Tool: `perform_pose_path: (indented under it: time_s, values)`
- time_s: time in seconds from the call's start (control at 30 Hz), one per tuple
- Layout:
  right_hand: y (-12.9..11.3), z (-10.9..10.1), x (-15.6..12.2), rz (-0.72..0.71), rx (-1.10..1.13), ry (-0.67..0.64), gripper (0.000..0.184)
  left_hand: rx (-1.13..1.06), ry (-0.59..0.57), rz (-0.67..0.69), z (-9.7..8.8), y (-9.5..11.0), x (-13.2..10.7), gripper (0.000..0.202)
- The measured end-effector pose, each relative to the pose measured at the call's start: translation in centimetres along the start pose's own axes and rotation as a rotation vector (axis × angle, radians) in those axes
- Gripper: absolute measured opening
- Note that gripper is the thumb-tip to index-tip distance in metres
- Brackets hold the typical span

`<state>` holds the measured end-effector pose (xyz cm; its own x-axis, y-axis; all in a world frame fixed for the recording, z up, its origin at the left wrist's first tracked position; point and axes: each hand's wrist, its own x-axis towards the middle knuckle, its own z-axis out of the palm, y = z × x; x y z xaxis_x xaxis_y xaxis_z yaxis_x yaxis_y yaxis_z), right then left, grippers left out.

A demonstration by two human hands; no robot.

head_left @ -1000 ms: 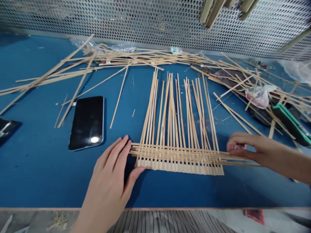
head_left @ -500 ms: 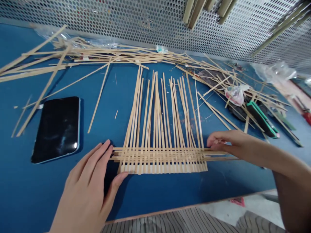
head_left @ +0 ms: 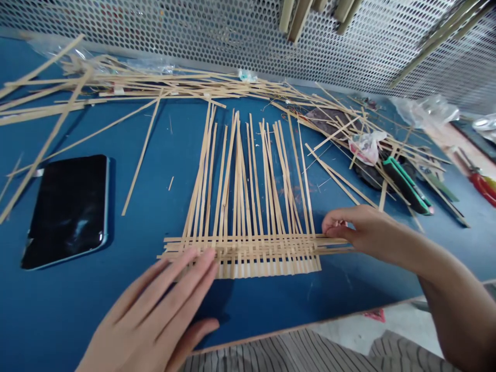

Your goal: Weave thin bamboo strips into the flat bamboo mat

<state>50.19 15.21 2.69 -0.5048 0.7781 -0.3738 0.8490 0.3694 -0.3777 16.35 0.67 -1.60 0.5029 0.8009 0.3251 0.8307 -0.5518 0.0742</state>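
Observation:
A flat weave of thin bamboo strips [head_left: 240, 253] lies on the blue table, its long upright strips [head_left: 248, 175] fanning toward the back. My left hand [head_left: 155, 310] rests flat with spread fingers, the fingertips on the left part of the crosswise strips. My right hand [head_left: 360, 230] is at the weave's right side, its curled fingers pinching the right ends of the crosswise strips [head_left: 333, 243]. The part of the weave under my left fingertips is hidden.
A black smartphone [head_left: 65, 212] lies left of the weave. Loose bamboo strips [head_left: 163, 82] are heaped along the back of the blue table [head_left: 46, 315], below a perforated metal panel [head_left: 232, 31]. A plastic bag [head_left: 366, 147], a green-edged object [head_left: 406, 186] and red-handled pliers [head_left: 482, 188] lie at right.
My left hand has moved from the weave's left edge onto the crosswise strips. The view has swung, shifting the weave and phone left. My right hand keeps its pinch.

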Motion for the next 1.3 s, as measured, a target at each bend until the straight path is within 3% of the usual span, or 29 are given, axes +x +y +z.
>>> perform_pose_path:
  time_s: [0.07, 0.17, 0.77, 1.3]
  values:
    - [0.04, 0.11, 0.04, 0.010, -0.012, 0.010, 0.021, 0.026, -0.077, 0.098, 0.00, 0.01, 0.09, 0.064]
    - [0.15, 0.15, 0.07, 0.022, -0.020, 0.008, 0.020, 0.020, -0.145, 0.100, 0.23, -0.12, 0.22, 0.064]
    - [0.18, 0.09, 0.38, 0.003, 0.019, -0.029, 0.017, 0.063, -0.206, 0.080, -0.25, -0.03, 0.60, 0.064]
    - [0.89, 0.05, 0.29, 0.025, 0.018, -0.125, 0.020, 0.027, -0.161, 0.067, -0.20, -0.18, 0.57, 0.061]
